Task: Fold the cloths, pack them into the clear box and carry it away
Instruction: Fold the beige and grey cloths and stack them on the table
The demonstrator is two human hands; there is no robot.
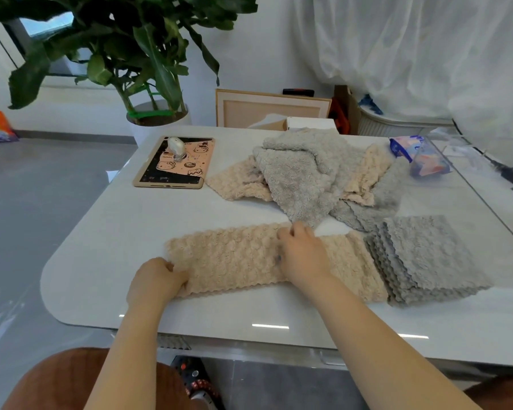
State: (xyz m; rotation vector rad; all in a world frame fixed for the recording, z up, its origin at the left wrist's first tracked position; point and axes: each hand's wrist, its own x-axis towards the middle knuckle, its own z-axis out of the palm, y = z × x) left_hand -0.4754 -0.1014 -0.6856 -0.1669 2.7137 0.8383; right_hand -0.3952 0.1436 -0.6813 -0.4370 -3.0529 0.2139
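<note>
— Both hands are on the beige cloth [234,258]. The left hand [156,279] has its fingers curled round the cloth's left end. The right hand [304,255] lies across the middle with its fingertips bent over the far edge, pinching it.

— How does the cloth lie?

— As a long strip, flat on the white table [116,247], running left to right along the near side. Its right end meets a stack of folded grey cloths [427,255], which seems to overlap it a little.

— And the unfolded ones?

— Heaped just beyond the strip, toward the far side: a pile of loose cloths [302,173], grey and beige mixed. One grey corner reaches down almost to the right hand.

— Where is the clear box?

— At the right edge of the table, the clear box [486,179] sits well apart from both hands. Only part of it shows, and its shape is hard to make out. A blue and pink packet [403,147] lies at its far left corner, partly seen through the clear plastic.

— Anything to the left?

— A tablet [178,170] in a cartoon-printed case lies left of the pile, with a small white device [175,147] on it. Behind the table stands a potted plant [148,54].
</note>
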